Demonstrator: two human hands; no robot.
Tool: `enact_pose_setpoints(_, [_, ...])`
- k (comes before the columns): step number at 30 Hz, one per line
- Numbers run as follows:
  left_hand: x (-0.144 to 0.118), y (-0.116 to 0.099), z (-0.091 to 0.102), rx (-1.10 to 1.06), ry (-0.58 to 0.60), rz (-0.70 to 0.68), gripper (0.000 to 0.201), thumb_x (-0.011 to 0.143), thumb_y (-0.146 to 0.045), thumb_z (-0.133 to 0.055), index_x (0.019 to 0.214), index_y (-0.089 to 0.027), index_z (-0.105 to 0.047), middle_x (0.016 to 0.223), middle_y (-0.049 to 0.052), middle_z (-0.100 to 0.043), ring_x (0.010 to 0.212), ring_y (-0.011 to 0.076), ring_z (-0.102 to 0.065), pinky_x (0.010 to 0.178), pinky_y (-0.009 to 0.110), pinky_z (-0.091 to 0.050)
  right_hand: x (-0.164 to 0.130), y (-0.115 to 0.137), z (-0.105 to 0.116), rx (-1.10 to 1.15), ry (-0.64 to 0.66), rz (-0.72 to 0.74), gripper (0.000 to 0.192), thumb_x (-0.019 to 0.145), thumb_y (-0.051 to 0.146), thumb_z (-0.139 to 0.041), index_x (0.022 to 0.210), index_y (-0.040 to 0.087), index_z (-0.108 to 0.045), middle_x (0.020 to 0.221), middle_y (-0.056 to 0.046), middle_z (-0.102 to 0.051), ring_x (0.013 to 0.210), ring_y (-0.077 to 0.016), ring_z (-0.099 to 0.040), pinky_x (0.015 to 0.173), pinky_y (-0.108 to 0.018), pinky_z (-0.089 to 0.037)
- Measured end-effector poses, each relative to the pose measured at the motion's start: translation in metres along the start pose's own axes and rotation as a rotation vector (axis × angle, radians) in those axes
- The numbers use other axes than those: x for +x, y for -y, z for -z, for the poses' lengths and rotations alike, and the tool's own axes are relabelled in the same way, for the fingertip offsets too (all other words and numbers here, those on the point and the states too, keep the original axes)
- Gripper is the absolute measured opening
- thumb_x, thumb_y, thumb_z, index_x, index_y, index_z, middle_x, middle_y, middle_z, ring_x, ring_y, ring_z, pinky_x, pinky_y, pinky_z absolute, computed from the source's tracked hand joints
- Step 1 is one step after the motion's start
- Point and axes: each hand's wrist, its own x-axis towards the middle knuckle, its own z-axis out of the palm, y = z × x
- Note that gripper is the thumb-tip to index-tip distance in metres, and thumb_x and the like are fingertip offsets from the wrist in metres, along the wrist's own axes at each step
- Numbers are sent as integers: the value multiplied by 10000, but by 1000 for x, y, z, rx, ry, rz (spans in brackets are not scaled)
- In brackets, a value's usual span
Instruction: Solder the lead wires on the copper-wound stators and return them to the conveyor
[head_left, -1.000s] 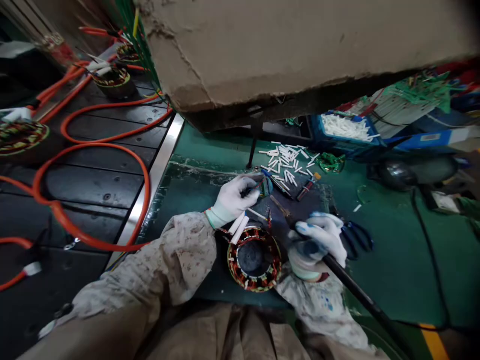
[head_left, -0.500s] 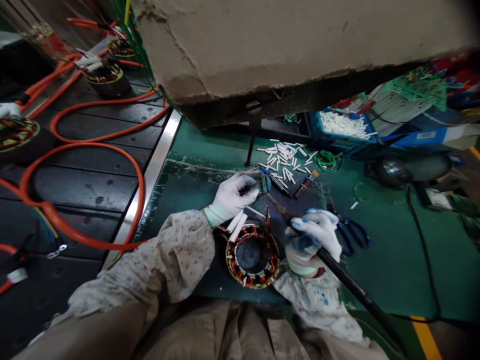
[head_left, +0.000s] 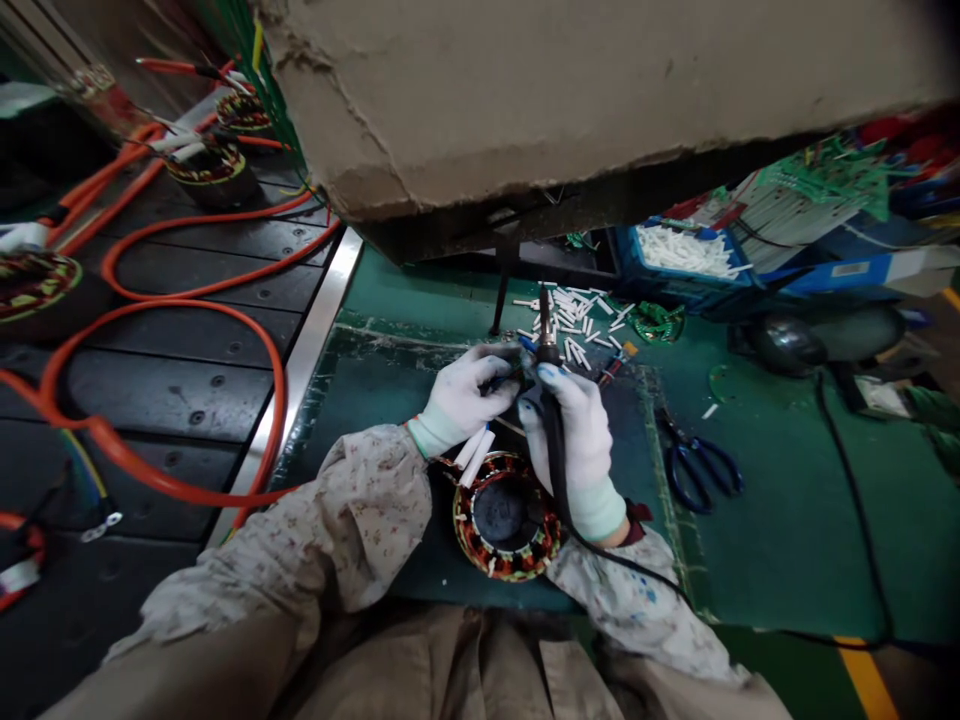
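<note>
Green matting (head_left: pixel 780 520) covers the bench across the middle and right of the frame, with a dark slatted conveyor (head_left: pixel 187 370) on the left carrying orange cables (head_left: pixel 187 300), and a big brown slab (head_left: pixel 570 90) overhanging the top. At lower centre a wound motor stator (head_left: pixel 506 515) sits on the mat, touching both sleeves. Blue scissors (head_left: pixel 701 470) lie to its right, and a scatter of white sleeves (head_left: pixel 574 320) lies just above the hands.

Left hand (head_left: pixel 465 395), gloved in white, reaches up from the lower left with wrist bent; its fingers are pinched together on thin wire ends just above the stator. Right hand (head_left: pixel 574 435), palm down, has its fingers clamped around a soldering iron (head_left: pixel 551 400), tip pointing up the frame and meeting the wires, its black cord (head_left: pixel 637 570) trailing over the wrist.

Judging by how near the left fingertips sit to the iron's tip, a slip could scorch the glove; the trailing cord could also snag on the stator and tug the iron off the joint.
</note>
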Motion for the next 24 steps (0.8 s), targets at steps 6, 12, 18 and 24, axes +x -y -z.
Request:
enact_pose_setpoints(6, [0,0,1,1,-6,-1,23,833,-189,-655,836,-188,-677,1161,74,-734,1070,189,-707,944,321,-570,-1,-4,2,-31,-2,-26,355,908,219,-617,1257,267,-578,1052,-66,-661,957,-213,-677,865,-397,-601])
enact_pose_setpoints(12, [2,1,0,-40,-22,1,79,854,-247,-651,884,-181,-682,1154,79,-736,1050,186,-710,941,322,-572,-2,-9,2,-71,83,-40,347,917,259,-608,1264,267,-586,1060,-63,-693,944,-213,-679,828,-385,-589])
enact_pose_setpoints(18, [4,1,-1,-54,-32,51,65,883,-227,-614,871,-188,-664,1099,64,-752,1018,178,-712,920,313,-572,-13,-7,20,11,-216,-19,201,975,410,-535,985,248,-653,754,-9,-664,737,-195,-646,746,-381,-509])
enact_pose_setpoints(24, [4,2,-3,-96,-65,-18,58,879,-210,-610,845,-183,-649,1081,61,-753,1014,171,-713,912,295,-562,-16,-4,34,135,-263,78,283,1012,415,-453,906,237,-646,522,34,-584,579,-153,-565,739,-366,-457])
